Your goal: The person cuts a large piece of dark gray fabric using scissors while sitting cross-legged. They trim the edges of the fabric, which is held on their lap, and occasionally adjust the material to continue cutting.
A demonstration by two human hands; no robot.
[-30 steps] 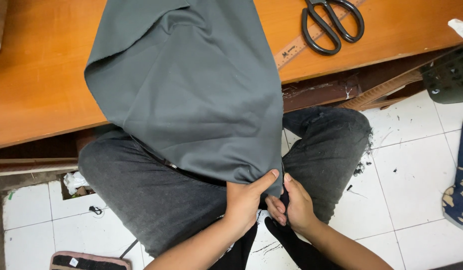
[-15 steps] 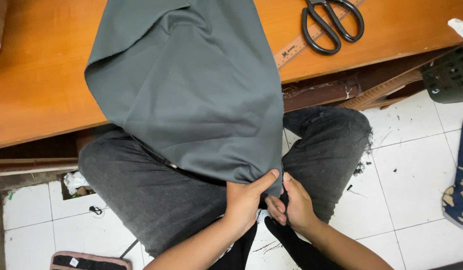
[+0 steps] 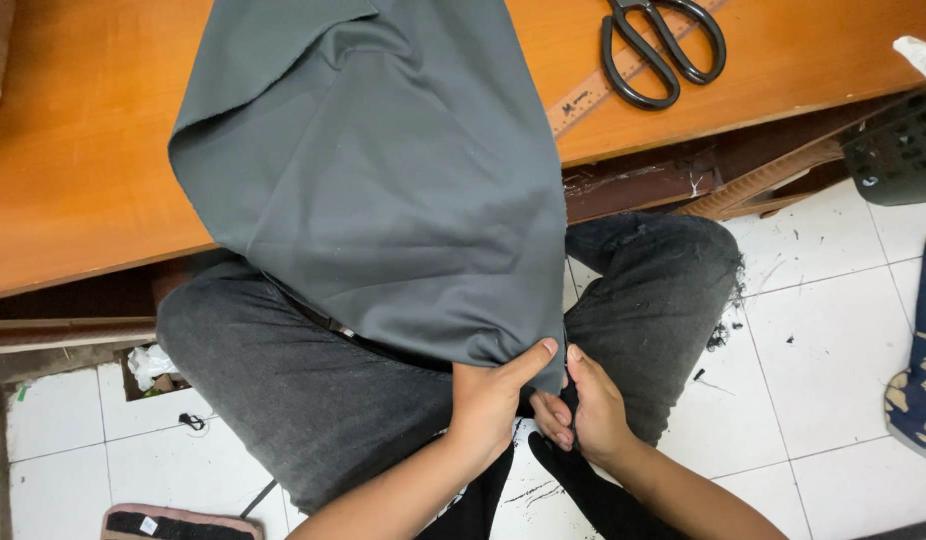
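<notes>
Both hands meet at about 6 o'clock in the view, pinching the lower corner of the grey cloth [image 3: 383, 200] that hangs off the wooden counter [image 3: 73, 170] and drapes over the person's lap. The left hand [image 3: 493, 400] is clenched on the cloth's edge, thumb pressed along the hem toward 2 o'clock; the right hand [image 3: 588, 410] grips the same corner just beside it, fingers curled under, the two hands touching. To work this corner well, it seems best to keep the edge taut between both thumbs and let the bulk of the cloth rest on the counter, so its weight does not drag the corner askew. The cloth's right edge runs down from 12 o'clock, passing close to the counter's front edge at about 2 o'clock, where a ruler [image 3: 593, 95] lies partly under the black scissors [image 3: 663, 45]; pulling the cloth toward 3 o'clock could snag them. Open room lies at 4 o'clock over the white tiled floor [image 3: 833, 320], and at 9 o'clock along the bare counter top; the knees in dark jeans [image 3: 283, 380] limit movement downward.
</notes>
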